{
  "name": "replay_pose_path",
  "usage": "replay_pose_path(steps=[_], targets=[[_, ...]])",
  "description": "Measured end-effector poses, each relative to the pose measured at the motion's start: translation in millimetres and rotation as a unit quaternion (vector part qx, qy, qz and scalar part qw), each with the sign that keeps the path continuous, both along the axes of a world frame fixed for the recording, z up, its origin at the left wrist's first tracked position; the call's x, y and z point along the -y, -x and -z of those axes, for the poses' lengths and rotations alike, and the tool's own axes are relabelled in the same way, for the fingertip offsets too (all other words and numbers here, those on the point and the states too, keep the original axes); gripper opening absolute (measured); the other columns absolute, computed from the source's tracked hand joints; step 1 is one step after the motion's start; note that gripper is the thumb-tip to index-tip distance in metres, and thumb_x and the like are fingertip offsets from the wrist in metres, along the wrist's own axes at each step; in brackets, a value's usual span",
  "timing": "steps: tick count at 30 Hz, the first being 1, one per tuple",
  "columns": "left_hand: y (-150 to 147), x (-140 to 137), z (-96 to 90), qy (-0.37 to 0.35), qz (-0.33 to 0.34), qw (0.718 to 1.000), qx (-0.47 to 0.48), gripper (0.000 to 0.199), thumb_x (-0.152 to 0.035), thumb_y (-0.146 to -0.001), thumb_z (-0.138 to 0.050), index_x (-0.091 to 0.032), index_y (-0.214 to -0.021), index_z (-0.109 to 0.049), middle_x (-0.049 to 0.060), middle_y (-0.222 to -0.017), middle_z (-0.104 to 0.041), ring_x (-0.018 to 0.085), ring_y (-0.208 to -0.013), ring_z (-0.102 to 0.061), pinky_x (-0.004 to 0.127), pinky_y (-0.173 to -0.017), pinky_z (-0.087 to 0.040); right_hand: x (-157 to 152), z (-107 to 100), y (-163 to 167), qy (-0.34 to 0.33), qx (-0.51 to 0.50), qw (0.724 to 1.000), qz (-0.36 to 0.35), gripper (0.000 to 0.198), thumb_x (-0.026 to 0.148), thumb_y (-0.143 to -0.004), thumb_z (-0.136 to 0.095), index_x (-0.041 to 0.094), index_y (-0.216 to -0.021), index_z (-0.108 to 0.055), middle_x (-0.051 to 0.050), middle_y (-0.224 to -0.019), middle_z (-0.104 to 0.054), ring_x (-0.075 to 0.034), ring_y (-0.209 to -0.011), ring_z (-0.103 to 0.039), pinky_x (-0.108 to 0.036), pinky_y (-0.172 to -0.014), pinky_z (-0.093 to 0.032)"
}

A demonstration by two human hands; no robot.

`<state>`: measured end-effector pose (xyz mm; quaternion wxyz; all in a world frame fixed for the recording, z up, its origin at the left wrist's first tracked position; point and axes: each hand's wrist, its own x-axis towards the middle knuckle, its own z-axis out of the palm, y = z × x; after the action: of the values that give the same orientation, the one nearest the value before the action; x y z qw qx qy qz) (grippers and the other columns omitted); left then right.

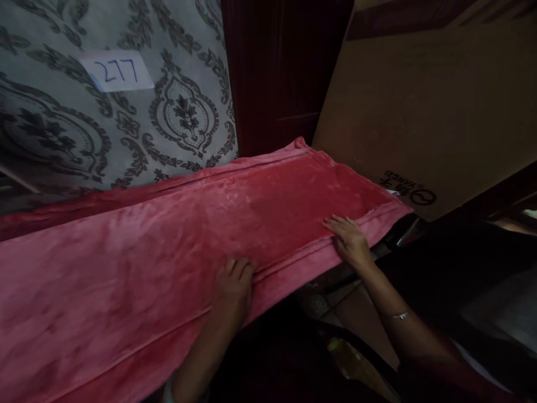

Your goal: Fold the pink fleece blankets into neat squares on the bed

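Lying across your front at picture centre, the pink blanket (138,263) is found spread long and narrow, creased lengthwise. Its long axis runs from between 8 and 9 o'clock, where it leaves the view, to between 2 and 3 o'clock, where its short end is visible. Both your hands are in contact with it, along the side nearest you.

Your right hand (351,242) is palm down on the near fold, fingers extended and only slightly parted, pointing to about 11 o'clock. No grip is seen there. It is the nearer of the two to the short end: one corner lies at 2 o'clock from it, the other at 11. A thin bracelet (401,316) is noted on that wrist.

Your left hand (234,285) sits between 8 and 9 o'clock from the right, well apart from it, on the same lengthwise crease. Its fingers are bent, knuckles up; whether they pinch cloth cannot be told. The longer run of blanket extends from it toward 9 o'clock.

Governing relation, in judgement: the crease links both hands, and the blanket's width lies beyond your fingertips, toward 11 and 12.

Surroundings: a cardboard box (436,101) stands at 1 o'clock from your right hand; a sheet marked 277 (119,71) shows at 11 from your left, against a patterned wall (184,115).
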<state>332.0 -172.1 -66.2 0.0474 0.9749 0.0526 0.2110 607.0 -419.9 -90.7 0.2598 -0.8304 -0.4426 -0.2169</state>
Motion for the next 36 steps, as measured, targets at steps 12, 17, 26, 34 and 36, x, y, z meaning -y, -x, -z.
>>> replay_pose_path(steps=[12, 17, 26, 34, 36], targets=[[40, 29, -34.8, 0.031, 0.026, 0.999, 0.024, 0.033, -0.024, -0.101, -0.047, -0.018, -0.13, -0.061, 0.011, -0.125, -0.07, 0.025, -0.116, -0.062, 0.044, -0.101, -0.05, -3, -36, 39, -0.044, -0.02, 0.998, -0.05, 0.038, 0.042, -0.101, -0.045, 0.028, -0.131, -0.065, -0.011, -0.121, -0.072, -0.034, -0.116, -0.067, -0.054, -0.1, -0.054], [72, 4, -45.8, 0.056, -0.147, 0.984, -0.083, 0.069, -0.045, -0.097, -0.056, -0.015, -0.156, -0.036, 0.02, -0.163, -0.034, 0.035, -0.155, -0.023, 0.063, -0.122, -0.026, -83, -50, 74, 0.027, 0.025, 0.981, -0.189, 0.057, 0.043, -0.103, -0.037, 0.034, -0.16, -0.033, -0.008, -0.156, -0.047, -0.035, -0.149, -0.033, -0.062, -0.115, -0.037], [123, -1, -24.8, 0.098, -0.217, 0.96, -0.144, 0.074, -0.053, -0.09, -0.067, -0.033, -0.156, -0.04, 0.013, -0.168, -0.024, 0.042, -0.155, -0.012, 0.073, -0.119, -0.021, -114, 8, 93, 0.169, 0.015, 0.961, -0.218, 0.059, 0.054, -0.102, -0.032, 0.033, -0.155, -0.043, -0.004, -0.16, -0.042, -0.03, -0.148, -0.036, -0.058, -0.117, -0.034], [147, -45, -46.3, 0.1, -0.195, 0.975, -0.047, 0.043, -0.033, -0.102, -0.046, -0.023, -0.143, -0.057, 0.011, -0.144, -0.061, 0.025, -0.139, -0.053, 0.054, -0.12, -0.037, -131, -35, 85, 0.15, -0.078, 0.941, -0.293, 0.052, 0.049, -0.104, -0.032, 0.025, -0.134, -0.067, -0.008, -0.142, -0.062, -0.03, -0.135, -0.055, -0.052, -0.113, -0.045], [154, -63, -51.1, 0.076, -0.244, 0.966, -0.045, 0.05, -0.033, -0.1, -0.05, -0.022, -0.148, -0.051, 0.015, -0.154, -0.051, 0.03, -0.146, -0.043, 0.059, -0.121, -0.032, -158, -52, 94, 0.143, -0.071, 0.939, -0.305, 0.052, 0.046, -0.104, -0.033, 0.025, -0.144, -0.059, -0.008, -0.148, -0.057, -0.03, -0.138, -0.051, -0.051, -0.115, -0.042]])
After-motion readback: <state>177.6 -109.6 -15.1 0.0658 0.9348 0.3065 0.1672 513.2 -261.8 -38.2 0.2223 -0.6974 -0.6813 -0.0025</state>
